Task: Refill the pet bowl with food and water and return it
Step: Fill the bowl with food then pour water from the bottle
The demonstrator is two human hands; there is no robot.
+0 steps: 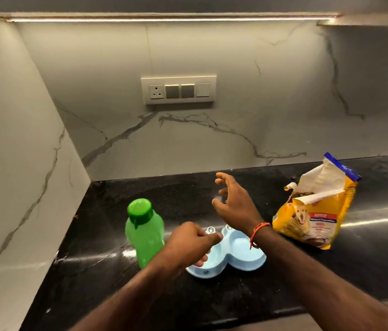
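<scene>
**Bowl Held, Food and Water in Reach**

Pale blue twin bowl flat on the black surface, near its front edge, both wells apparently dry and bare. Left hand over the bowl's left lobe, fingers curled at the rim, seemingly steadying it; exact contact partly hidden. Right hand raised above and behind the bowl, fingers spread and loose, holding nothing.

Open yellow bag upright to the right of the bowl, mouth torn wide and leaning left toward the free right hand, kibble visible inside. Well apart from that hand, but plainly the nearer reach for the right arm. Green bottle upright just left of the bowl, cap on, closest to the left hand. Bowl's long axis roughly left to right, one well toward each supply.

Judged stage: filling not yet begun; likely next a reach rightward for the bag.

Polished dark stone surface with streaks of glare, in a corner of white veined marble walls. Switch panel on the back wall, strip light under the cabinet above.
</scene>
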